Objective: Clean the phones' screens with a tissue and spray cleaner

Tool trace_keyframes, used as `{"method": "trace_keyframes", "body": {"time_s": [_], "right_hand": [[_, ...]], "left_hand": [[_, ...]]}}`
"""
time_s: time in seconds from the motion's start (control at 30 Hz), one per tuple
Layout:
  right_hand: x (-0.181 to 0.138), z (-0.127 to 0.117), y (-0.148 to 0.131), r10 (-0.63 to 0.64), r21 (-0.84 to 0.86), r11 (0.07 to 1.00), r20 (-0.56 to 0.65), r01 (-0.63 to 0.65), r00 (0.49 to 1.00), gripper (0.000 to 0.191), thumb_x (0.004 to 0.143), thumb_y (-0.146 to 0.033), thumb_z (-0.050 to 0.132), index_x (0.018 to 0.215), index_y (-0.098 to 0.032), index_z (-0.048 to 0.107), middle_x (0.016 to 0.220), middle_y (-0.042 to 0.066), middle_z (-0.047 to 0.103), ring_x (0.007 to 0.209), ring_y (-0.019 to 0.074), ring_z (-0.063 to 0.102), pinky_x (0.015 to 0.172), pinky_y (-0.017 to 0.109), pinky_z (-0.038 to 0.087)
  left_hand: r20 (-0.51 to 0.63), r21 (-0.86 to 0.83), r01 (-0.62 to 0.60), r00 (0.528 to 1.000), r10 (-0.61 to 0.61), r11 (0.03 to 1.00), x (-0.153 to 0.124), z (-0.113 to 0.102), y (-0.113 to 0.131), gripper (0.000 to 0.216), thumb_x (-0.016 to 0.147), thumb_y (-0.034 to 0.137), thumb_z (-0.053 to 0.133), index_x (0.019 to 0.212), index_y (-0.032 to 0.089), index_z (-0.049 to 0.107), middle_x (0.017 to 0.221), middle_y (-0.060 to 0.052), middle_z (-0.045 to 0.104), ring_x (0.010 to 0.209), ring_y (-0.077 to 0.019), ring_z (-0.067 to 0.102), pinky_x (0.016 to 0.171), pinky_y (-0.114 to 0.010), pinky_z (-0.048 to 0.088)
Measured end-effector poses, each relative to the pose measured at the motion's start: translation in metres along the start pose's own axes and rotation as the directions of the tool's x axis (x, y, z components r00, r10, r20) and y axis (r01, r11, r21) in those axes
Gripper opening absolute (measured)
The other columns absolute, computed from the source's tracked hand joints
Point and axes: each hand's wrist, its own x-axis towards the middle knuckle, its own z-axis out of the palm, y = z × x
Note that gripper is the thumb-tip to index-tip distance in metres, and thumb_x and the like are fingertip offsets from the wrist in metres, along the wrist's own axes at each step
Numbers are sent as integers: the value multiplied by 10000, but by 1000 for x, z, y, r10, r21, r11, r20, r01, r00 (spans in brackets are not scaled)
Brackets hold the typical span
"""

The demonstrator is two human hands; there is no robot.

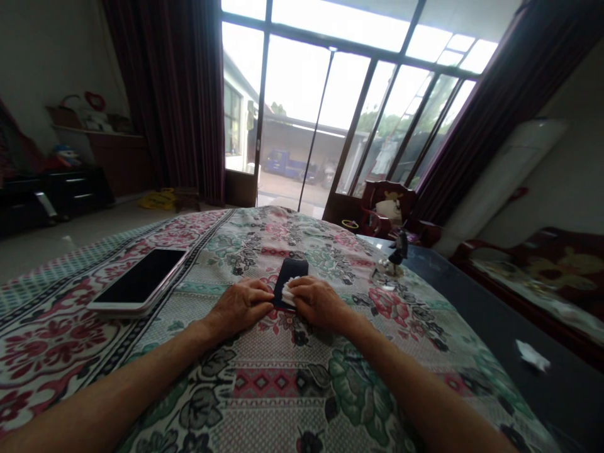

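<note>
A dark blue, flat, rounded rectangle that looks like a phone (293,268) lies on the patterned tablecloth (264,380) in front of me. My left hand (243,304) grips its lower left edge, thumb and fingertips closed together there. Bunched under the fingers of my right hand (321,303) is a white tissue (288,291), pressed on the lower right part of the phone's face. The fingers hide part of the tissue and the phone's lower right corner.
To the left lies a large white-framed device with a black screen (139,280). A small dark figurine (399,250) stands at the right. Crumpled white tissue (533,356) rests on the dark surface (500,327) further right. Glass doors (302,126) and a carved wooden chair (384,211) are beyond.
</note>
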Motion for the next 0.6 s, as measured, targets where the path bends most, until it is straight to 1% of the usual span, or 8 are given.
{"method": "trace_keyframes", "body": {"time_s": [0.07, 0.13, 0.2, 0.27, 0.37, 0.47, 0.6], "right_hand": [[-1, -3, 7, 68, -41, 997, -48, -70, 997, 225, 881, -111, 482, 919, -202, 684, 1068, 68, 692, 1015, 185, 609, 944, 354, 460], [-2, -3, 8, 90, -68, 993, -75, -95, 993, 237, 899, -109, 452, 936, -195, 670, 1078, 77, 682, 1025, 192, 599, 956, 370, 449], [-2, -1, 2, 60, -63, 996, -61, -64, 996, 241, 903, -107, 438, 959, -199, 654, 1096, 73, 670, 1040, 193, 585, 966, 366, 442], [-1, 2, -6, -2, -33, 999, -23, 1, 1000, 239, 898, -103, 438, 984, -206, 636, 1109, 66, 661, 1058, 191, 570, 974, 354, 437], [3, 5, -14, -68, 5, 998, 15, 68, 998, 233, 895, -99, 438, 1003, -203, 616, 1090, 67, 655, 1078, 189, 552, 982, 340, 428], [10, 7, -9, -69, 7, 998, 21, 69, 997, 231, 913, -102, 416, 1006, -198, 605, 1096, 69, 647, 1076, 183, 549, 987, 332, 416], [24, 9, 8, -14, -35, 999, 13, 15, 1000, 227, 945, -129, 388, 948, -204, 602, 1085, 66, 648, 1054, 177, 555, 976, 327, 406]], "left_hand": [[-1, -5, 13, 1000, -13, 1000, 0, 0, -1, 159, 819, 238, 643, 934, 217, 752, 957, -48, 726, 898, -195, 646, 828, -361, 507], [-1, -6, 17, 1000, -17, 1000, 0, 1, -1, 161, 818, 238, 642, 934, 212, 751, 963, -52, 726, 902, -197, 645, 827, -364, 510], [-5, 0, 10, 1000, -10, 1000, 0, 1, -1, 158, 820, 243, 643, 932, 212, 751, 960, -53, 725, 904, -197, 644, 831, -367, 507], [-5, 9, -2, 1000, 2, 1000, 0, 1, -1, 146, 821, 243, 644, 916, 218, 752, 954, -50, 726, 902, -196, 644, 837, -371, 502], [-1, 11, -9, 1000, 9, 1000, 0, 1, -2, 129, 820, 247, 643, 889, 238, 752, 953, -35, 726, 883, -187, 644, 834, -368, 501], [2, 6, -14, 1000, 14, 1000, 1, 2, -2, 129, 828, 250, 633, 879, 251, 752, 954, -24, 726, 875, -177, 645, 837, -360, 498], [8, 17, -13, 1000, 13, 1000, 1, 1, -1, 146, 841, 264, 614, 876, 242, 755, 962, -32, 724, 883, -180, 646, 838, -361, 498]]}}
